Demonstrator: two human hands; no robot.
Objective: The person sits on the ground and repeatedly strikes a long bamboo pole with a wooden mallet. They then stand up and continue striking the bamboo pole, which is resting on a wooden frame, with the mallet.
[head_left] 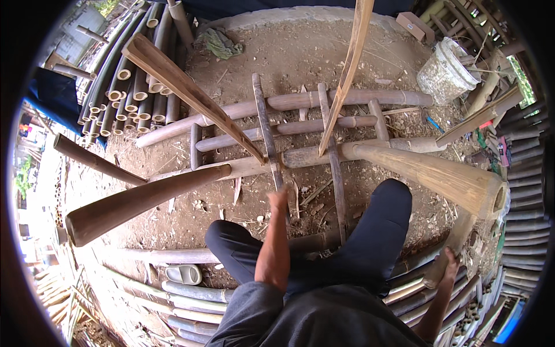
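Observation:
Low in the middle, my left hand is closed around the lower part of a dark bamboo slat, which lies across the bamboo frame on the ground. Out at the lower right, my right hand grips the edge of a short thick bamboo piece; part of its fingers is hidden. A second slat crosses the frame to the right of the first. Thick bamboo poles rise from the frame: a dark one at left, a pale one at right, and two split ones further back.
Cut bamboo poles are stacked at the far left. A dirty white bucket and a cardboard box stand at the far right. A grey sandal lies near bamboo poles at lower left. Shavings litter the dirt floor.

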